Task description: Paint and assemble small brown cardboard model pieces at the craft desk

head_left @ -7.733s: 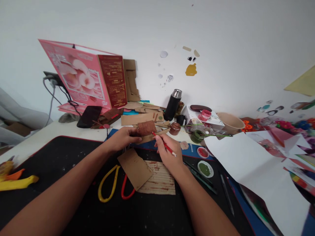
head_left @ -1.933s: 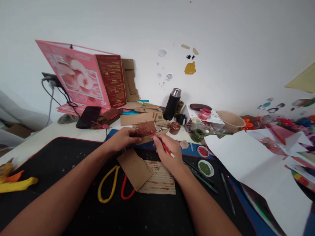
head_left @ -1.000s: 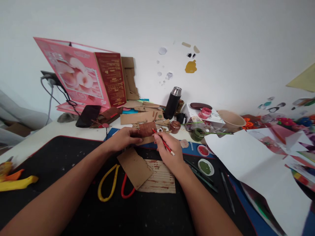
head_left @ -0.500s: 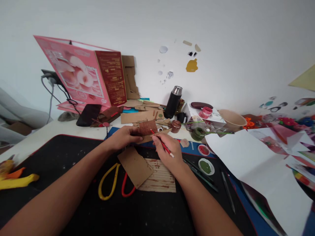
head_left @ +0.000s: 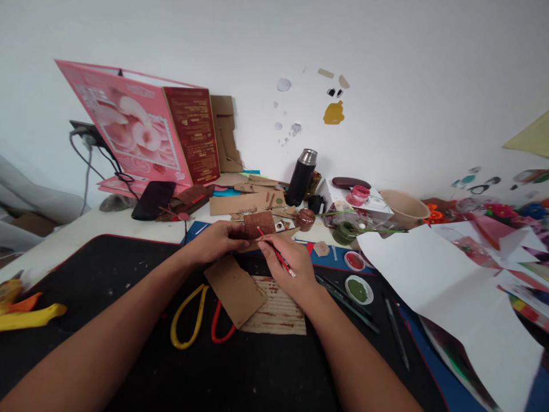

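My left hand (head_left: 218,240) is closed on the left side of a small reddish-brown painted piece (head_left: 259,224), with a strip of cardboard beneath it. A red pencil (head_left: 281,258) is pinched in my right hand (head_left: 289,263), its tip against the brown piece. Below my hands, a plain cardboard piece (head_left: 235,290) overlaps a ridged, brown-stained cardboard sheet (head_left: 281,309) on the black mat (head_left: 257,377). A yellow handle loop (head_left: 172,329) and a red one (head_left: 221,337) show left of these, the rest of them hidden.
Behind my hands stand a black flask (head_left: 301,178), a brown paint jar (head_left: 305,219) and a green jar (head_left: 344,233). Lids of red (head_left: 354,261) and green paint (head_left: 359,290) lie right, near white paper (head_left: 446,286). A pink box (head_left: 137,126) stands back left.
My right hand and the pencil have moved slightly left along the brown piece, which now looks tilted a little differently. My left hand keeps its hold.
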A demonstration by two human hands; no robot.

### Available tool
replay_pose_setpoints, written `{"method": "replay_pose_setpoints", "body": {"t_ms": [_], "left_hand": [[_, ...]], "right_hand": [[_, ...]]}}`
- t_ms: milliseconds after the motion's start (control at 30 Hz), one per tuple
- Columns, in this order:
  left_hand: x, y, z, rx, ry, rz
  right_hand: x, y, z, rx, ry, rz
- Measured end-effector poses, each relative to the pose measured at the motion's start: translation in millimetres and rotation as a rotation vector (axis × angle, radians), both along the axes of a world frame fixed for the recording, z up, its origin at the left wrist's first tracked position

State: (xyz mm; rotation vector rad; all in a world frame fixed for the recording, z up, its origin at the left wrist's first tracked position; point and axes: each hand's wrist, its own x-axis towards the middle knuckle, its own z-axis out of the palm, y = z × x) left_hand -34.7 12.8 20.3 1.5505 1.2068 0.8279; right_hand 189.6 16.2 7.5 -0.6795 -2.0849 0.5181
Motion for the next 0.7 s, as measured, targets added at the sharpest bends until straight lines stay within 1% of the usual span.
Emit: {"method": "replay_pose_setpoints", "body": {"t_ms": [267, 500, 600, 700], "left_hand": [[-1.6, 0.5, -1.8, 0.009, 0.041, 0.020], [-0.5, 0.4, -0.6, 0.028, 0.012, 0.007], [-1.3, 0.9, -0.4, 0.016, 0.033, -0.003], [-4.6, 3.1, -3.6, 0.026, 0.053, 0.023]], "right_hand": [[-0.3, -0.5, -0.5, -0.020, -0.017, 0.012], [-0.5, 0.6, -1.5, -0.020, -0.023, -0.002], [-0.6, 0.8, -2.0, -0.022, -0.015, -0.024], [-0.6, 1.0, -1.6, -0.012, 0.030, -0.060]]}}
